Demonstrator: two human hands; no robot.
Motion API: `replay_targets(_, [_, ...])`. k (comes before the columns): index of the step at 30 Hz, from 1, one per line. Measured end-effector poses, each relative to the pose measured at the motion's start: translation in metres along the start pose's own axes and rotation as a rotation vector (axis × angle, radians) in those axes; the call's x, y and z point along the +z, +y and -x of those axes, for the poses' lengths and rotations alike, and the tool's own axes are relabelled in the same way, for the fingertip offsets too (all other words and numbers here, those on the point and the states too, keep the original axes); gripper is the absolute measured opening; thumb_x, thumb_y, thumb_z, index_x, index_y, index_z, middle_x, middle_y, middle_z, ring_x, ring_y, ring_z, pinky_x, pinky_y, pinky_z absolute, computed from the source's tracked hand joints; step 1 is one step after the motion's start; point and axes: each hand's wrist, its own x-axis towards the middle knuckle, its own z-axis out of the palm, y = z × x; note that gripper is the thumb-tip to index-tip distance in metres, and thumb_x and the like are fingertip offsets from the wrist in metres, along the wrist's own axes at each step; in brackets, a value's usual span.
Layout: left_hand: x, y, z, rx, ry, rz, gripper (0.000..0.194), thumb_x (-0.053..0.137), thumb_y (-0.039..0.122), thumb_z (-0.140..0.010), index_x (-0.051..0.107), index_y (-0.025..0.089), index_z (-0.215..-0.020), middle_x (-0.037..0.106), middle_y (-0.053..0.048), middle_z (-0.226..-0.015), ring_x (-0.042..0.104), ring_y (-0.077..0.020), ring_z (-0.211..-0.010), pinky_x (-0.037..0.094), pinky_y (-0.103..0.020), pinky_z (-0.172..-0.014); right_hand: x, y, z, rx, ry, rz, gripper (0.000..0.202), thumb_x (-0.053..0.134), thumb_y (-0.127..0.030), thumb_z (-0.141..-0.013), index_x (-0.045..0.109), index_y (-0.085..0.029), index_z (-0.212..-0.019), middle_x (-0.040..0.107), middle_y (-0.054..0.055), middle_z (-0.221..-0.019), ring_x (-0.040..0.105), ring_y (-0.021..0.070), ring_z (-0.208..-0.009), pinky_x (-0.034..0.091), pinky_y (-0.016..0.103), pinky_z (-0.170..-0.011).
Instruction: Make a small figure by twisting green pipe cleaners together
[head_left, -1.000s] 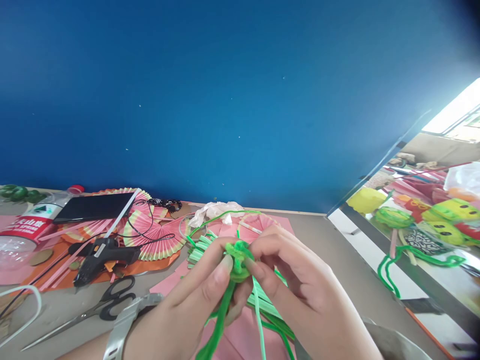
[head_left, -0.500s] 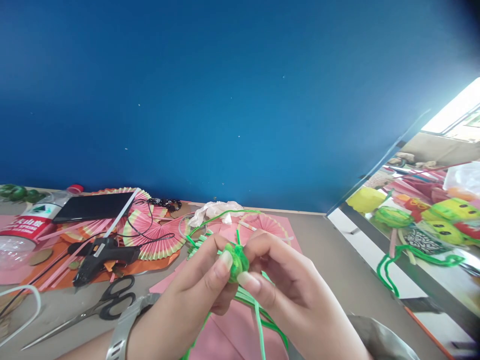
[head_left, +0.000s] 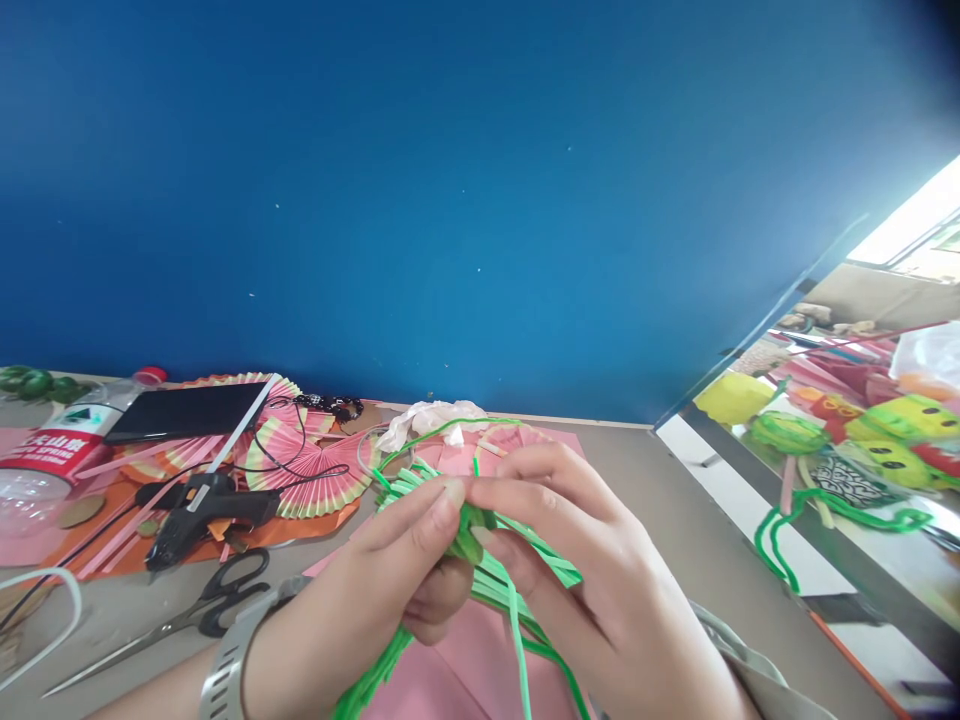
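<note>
Both hands meet over pink paper at the lower centre. My left hand (head_left: 405, 560) is closed round a small green fuzzy bundle (head_left: 466, 535), its thumb on top. From the right, my right hand (head_left: 577, 550) pinches the same bundle, its index fingertip beside the left thumb tip. Much of the bundle is hidden by the fingers. Green fuzzy stems (head_left: 517, 640) lie beneath and behind the hands, and a darker green fringe (head_left: 375, 680) shows below my left hand.
Scissors (head_left: 169, 625) and a black glue gun (head_left: 210, 510) lie at the left, near pleated paper fans (head_left: 307, 465), a phone (head_left: 187, 412) and a plastic bottle (head_left: 64, 450). A blue partition (head_left: 450, 200) rises behind. Craft items (head_left: 847, 430) sit at the right.
My right fingers have moved left over the top of the bundle, covering more of it. My left hand has turned a little, and the green fringe beneath it shows more.
</note>
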Motion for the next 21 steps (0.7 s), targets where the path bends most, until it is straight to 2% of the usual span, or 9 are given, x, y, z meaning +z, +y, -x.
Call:
replay_targets(3, [-0.0009, -0.002, -0.0016, -0.053, 0.005, 0.033, 0.034, 0.035, 0.051, -0.09, 0.041, 0.02, -0.078, 0.017, 0.01, -0.052, 0.007, -0.0063, -0.044, 0.009, -0.018, -0.041, -0.0014, 0.003, -0.0012, 0.027, -0.055, -0.053, 0.025, 0.049, -0.011, -0.087, 0.058, -0.022, -0.109, 0.056, 0.002, -0.111, 0.049, 0.0127, -0.109, 0.038, 0.022, -0.095])
replay_targets(7, [-0.001, -0.0021, -0.0029, -0.063, 0.012, -0.007, 0.033, 0.035, 0.05, -0.09, 0.04, 0.02, -0.076, 0.018, 0.009, -0.053, 0.008, -0.0064, -0.045, 0.009, -0.018, -0.041, 0.0009, 0.0031, -0.0011, 0.13, -0.06, -0.085, 0.024, 0.05, -0.014, -0.088, 0.058, -0.024, -0.108, 0.065, -0.001, -0.102, 0.058, 0.0122, -0.098, 0.045, 0.022, -0.086])
replay_targets(12, [-0.0037, 0.0004, -0.0021, -0.072, 0.021, -0.065, 0.032, 0.033, 0.047, -0.092, 0.042, 0.021, -0.078, 0.019, 0.009, -0.053, 0.011, -0.0069, -0.046, 0.01, -0.019, -0.042, -0.0012, 0.0008, -0.0023, 0.192, -0.033, -0.084, 0.021, 0.055, -0.016, -0.085, 0.061, -0.025, -0.103, 0.069, -0.004, -0.093, 0.063, 0.0107, -0.086, 0.048, 0.019, -0.077])
replay_targets(17, [-0.0051, 0.0048, -0.003, -0.113, -0.009, -0.117, 0.029, 0.033, 0.045, -0.093, 0.045, 0.02, -0.082, 0.02, 0.009, -0.054, 0.011, -0.0069, -0.047, 0.01, -0.02, -0.042, -0.0053, 0.0002, -0.0013, 0.161, -0.069, -0.057, 0.023, 0.053, -0.008, -0.083, 0.061, -0.022, -0.099, 0.068, -0.004, -0.096, 0.062, 0.0086, -0.088, 0.047, 0.016, -0.077])
replay_targets(21, [-0.0059, 0.005, -0.0037, -0.129, -0.022, -0.147, 0.031, 0.034, 0.047, -0.092, 0.043, 0.02, -0.081, 0.02, 0.009, -0.053, 0.011, -0.007, -0.046, 0.01, -0.021, -0.042, -0.0042, -0.0014, 0.0025, 0.116, -0.09, 0.009, 0.025, 0.051, -0.006, -0.084, 0.059, -0.024, -0.1, 0.065, -0.003, -0.094, 0.061, 0.0097, -0.088, 0.047, 0.018, -0.075])
